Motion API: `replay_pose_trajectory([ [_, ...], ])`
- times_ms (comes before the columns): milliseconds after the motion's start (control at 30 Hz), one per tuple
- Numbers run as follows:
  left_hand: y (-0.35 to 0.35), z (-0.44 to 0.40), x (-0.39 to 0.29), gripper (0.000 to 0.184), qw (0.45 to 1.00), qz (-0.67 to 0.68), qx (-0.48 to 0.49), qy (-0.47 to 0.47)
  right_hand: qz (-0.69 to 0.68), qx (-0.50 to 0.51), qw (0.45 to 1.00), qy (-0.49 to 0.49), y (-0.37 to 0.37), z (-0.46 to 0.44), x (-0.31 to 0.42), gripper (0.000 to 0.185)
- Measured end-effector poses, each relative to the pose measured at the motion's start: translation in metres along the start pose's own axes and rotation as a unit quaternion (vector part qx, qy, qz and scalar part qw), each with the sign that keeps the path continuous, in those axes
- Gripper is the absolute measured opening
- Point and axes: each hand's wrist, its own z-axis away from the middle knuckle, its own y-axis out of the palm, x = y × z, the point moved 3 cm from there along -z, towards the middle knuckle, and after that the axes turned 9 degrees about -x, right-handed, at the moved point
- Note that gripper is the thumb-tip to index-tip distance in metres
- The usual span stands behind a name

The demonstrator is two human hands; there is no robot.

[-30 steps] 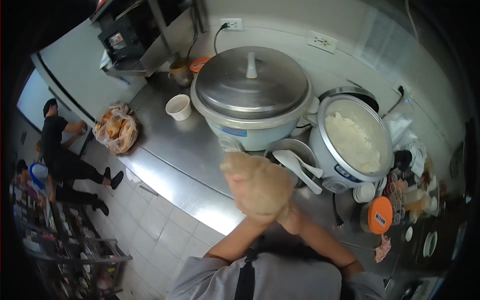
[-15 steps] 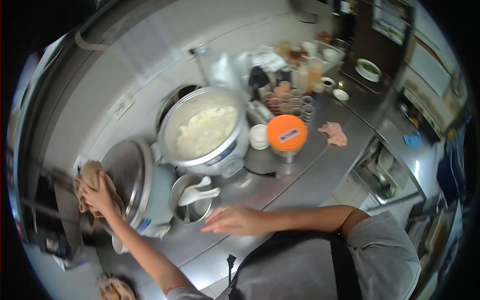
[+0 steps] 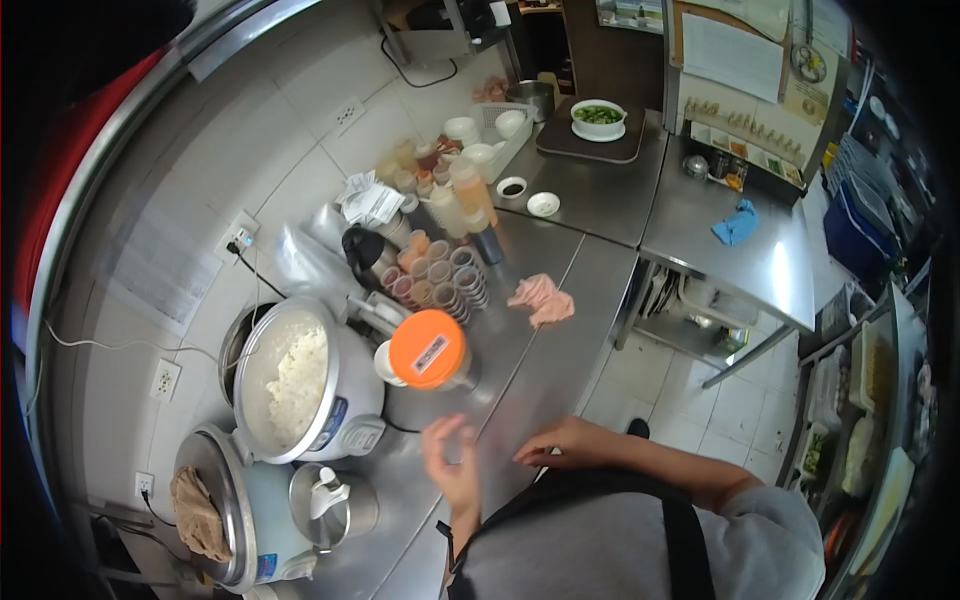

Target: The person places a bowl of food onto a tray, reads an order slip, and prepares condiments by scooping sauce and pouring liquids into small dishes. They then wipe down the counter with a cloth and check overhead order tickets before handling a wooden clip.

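My left hand (image 3: 453,463) is raised above the counter, its fingers apart and slightly blurred, holding nothing. To its right, my right hand (image 3: 562,442) hovers over the counter edge with loosely bent fingers and nothing visible in it. Closest to both is a tub with an orange lid (image 3: 428,349). A tan cloth (image 3: 200,514) lies on the closed lid of the large cooker (image 3: 222,470). Beside that stands an open cooker of white rice (image 3: 299,383). White scoops (image 3: 328,492) rest in a metal pot (image 3: 363,511).
A pink cloth (image 3: 541,300) lies on the steel counter (image 3: 520,400). Sauce cups (image 3: 440,278), bottles (image 3: 470,190) and a thermos (image 3: 368,257) stand farther back. A bowl of greens (image 3: 598,116) sits on a dark board. A blue cloth (image 3: 735,223) is on the right table.
The view has swung right. The tan cloth, earlier in my left hand, now lies on the cooker lid. My left hand has let go and moved back near my right.
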Motion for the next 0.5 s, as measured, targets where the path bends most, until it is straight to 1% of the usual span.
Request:
replay_pose_trajectory([
  [100,0.080,0.015,-0.021,0.011,0.997,0.027,0.076,-0.014,0.046,0.003,0.999,-0.005,-0.047,0.024,-0.015,0.016],
  [133,0.106,0.017,-0.026,0.011,0.994,0.038,0.097,-0.016,0.019,-0.025,0.999,-0.019,-0.065,0.031,-0.019,0.017],
  [200,0.157,0.019,-0.035,0.012,0.990,0.076,0.117,-0.026,0.056,-0.015,0.998,0.006,-0.105,0.048,-0.042,0.019],
  [333,0.250,0.025,-0.066,0.015,0.976,0.098,0.189,-0.052,0.122,-0.059,0.989,0.054,-0.186,0.086,-0.087,0.018],
  [433,0.301,0.033,-0.088,0.019,0.961,0.115,0.251,0.002,0.140,-0.087,0.981,0.101,-0.234,0.105,-0.095,0.018],
  [500,0.328,0.036,-0.089,0.022,0.947,0.138,0.290,-0.011,0.133,-0.105,0.977,0.130,-0.258,0.113,-0.092,0.018],
])
